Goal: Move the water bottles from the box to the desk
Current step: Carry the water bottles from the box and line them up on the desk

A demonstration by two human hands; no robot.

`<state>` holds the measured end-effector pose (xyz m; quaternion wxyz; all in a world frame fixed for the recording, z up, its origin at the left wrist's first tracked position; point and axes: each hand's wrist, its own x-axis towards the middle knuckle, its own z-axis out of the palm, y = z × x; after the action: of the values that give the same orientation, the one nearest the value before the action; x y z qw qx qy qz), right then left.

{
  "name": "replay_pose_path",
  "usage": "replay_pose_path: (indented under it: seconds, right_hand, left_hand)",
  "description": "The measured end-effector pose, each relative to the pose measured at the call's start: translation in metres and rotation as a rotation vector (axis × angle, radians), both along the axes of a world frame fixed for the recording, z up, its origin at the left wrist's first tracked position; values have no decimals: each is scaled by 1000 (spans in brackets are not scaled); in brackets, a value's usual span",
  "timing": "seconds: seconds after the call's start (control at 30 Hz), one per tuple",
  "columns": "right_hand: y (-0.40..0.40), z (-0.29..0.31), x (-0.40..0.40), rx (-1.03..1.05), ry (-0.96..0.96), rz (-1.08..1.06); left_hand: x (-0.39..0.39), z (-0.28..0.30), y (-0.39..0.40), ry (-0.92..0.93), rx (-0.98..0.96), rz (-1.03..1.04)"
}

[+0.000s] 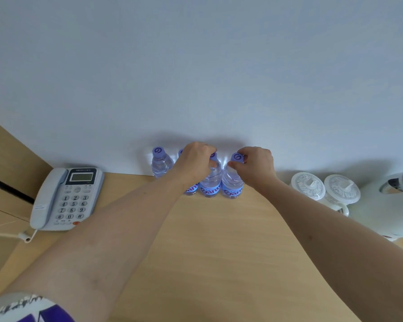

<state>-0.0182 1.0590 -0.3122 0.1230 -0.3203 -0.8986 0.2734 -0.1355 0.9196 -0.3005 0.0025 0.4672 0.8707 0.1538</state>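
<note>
Presently both hands pinch bottle necks at 12 o'clock: left hand (197, 160) on third bottle (210, 182), right hand (256, 162) on fourth bottle (232, 182), fingers clamped, probably aligning the row along the wall (196, 66) on the worktop (207, 252).

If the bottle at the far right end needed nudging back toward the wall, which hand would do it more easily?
Probably the right hand: it already pinches that bottle at the cap. The left hand holds the neighbouring bottle.

A single wide-angle head view looks forward and steeply down from above the person's shoulders, close over the counter (209, 240). Both forearms run up from the lower corners to the hands (197, 162), which sit mid-frame just before the wall (196, 66) filling the upper half.
</note>
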Motion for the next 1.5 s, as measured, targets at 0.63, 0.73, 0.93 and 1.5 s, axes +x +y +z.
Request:
replay_pose_path:
  seconds: [0.63,0.73,0.93,1.5]
  right_hand:
    - [-7,-4,2,195,57,94]
    - [-23,5,-14,320,20,196]
    - [-45,10,-39,425,-217,184]
    - [-55,1,-53,507,-314,120]
  left_hand:
    - [5,-2,-10,73,214,53]
    - [-5,1,-36,317,424,149]
    - [-34,-18,-91,31,208,509]
    - [-65,-34,-110,-334,254,356]
